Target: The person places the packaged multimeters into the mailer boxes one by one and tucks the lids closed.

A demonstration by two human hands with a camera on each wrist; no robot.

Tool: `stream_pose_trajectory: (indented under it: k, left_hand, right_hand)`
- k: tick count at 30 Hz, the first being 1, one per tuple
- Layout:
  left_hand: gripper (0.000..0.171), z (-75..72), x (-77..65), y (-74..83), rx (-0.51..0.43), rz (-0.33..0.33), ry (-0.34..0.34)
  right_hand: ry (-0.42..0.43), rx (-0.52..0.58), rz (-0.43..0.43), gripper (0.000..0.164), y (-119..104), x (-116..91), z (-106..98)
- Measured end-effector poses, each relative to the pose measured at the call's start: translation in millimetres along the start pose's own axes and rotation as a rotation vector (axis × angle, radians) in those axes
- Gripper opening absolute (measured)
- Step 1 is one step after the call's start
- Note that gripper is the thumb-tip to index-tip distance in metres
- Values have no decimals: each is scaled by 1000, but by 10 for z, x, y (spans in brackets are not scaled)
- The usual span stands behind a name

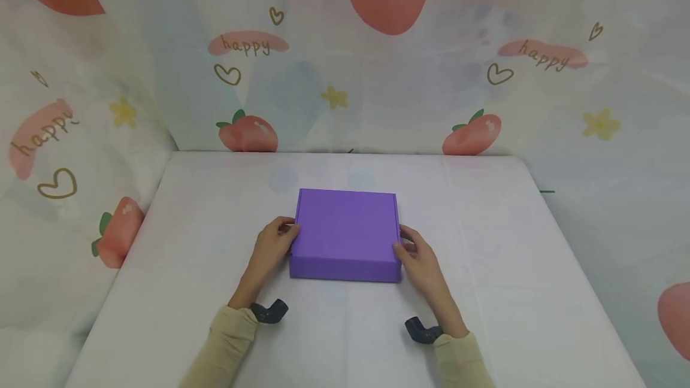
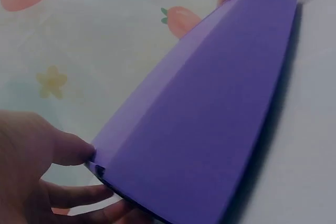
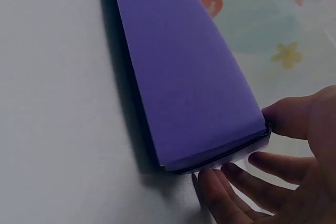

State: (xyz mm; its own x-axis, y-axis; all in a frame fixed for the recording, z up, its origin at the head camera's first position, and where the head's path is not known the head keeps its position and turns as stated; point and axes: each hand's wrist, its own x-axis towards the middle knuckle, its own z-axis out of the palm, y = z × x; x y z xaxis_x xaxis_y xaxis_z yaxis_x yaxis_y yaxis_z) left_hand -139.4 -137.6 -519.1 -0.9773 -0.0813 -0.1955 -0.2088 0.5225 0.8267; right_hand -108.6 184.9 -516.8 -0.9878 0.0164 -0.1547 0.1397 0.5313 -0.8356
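A flat purple cardboard box (image 1: 347, 226) with its lid closed sits in the middle of the table, its front wall facing me. My left hand (image 1: 271, 245) holds its left side, thumb at the upper edge and fingers against the side wall. On the opposite side, my right hand (image 1: 423, 261) grips the box the same way, near the front corner. The left wrist view shows the box front (image 2: 194, 108) with the left thumb at a corner. In the right wrist view, several right fingertips (image 3: 212, 184) touch the side wall. The inside of the box is hidden.
A white cloth covers the table (image 1: 345, 334). Behind it hangs a printed curtain (image 1: 399, 94) with fruit, hearts and flowers, which continues along the left and right sides. Dark curved pieces (image 1: 271, 311) sit on both wrists, beside the pale sleeves (image 1: 221, 346).
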Motion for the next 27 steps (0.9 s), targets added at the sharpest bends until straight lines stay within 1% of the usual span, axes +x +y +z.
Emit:
stream_pose_trajectory:
  k: [3,6,8,11,14,17,19,22,24,25,27]
  left_hand:
    - [43,-22,130,50,27,-32,-11]
    - [39,-27,203,91,64,-45,-15]
    - [37,-19,220,107,73,-45,-13]
    - [36,7,204,115,106,-29,-3]
    - [35,39,171,97,118,-8,20]
    - [35,56,144,67,78,11,39]
    - [38,52,136,47,57,25,32]
    - [44,13,114,1,56,70,-30]
    - [51,-28,92,-43,63,106,-89]
    - [57,-54,76,-70,52,129,-130]
    - [73,-104,50,-116,36,176,-226]
  right_hand:
    - [5,-1,37,56,-40,110,-15]
    - [17,31,69,55,-91,164,-32]
    - [19,70,95,55,-116,168,-40]
    - [23,84,121,53,-120,150,-39]
    - [26,49,90,52,-96,145,-24]
    - [28,-1,29,55,-54,153,-12]
    - [19,-25,4,58,-31,143,-19]
    - [-27,-54,-4,66,-5,108,-59]
    - [-82,-64,-18,74,13,79,-101]
    - [-112,-67,-26,78,24,70,-124]
    - [-168,-78,-65,88,49,52,-170]
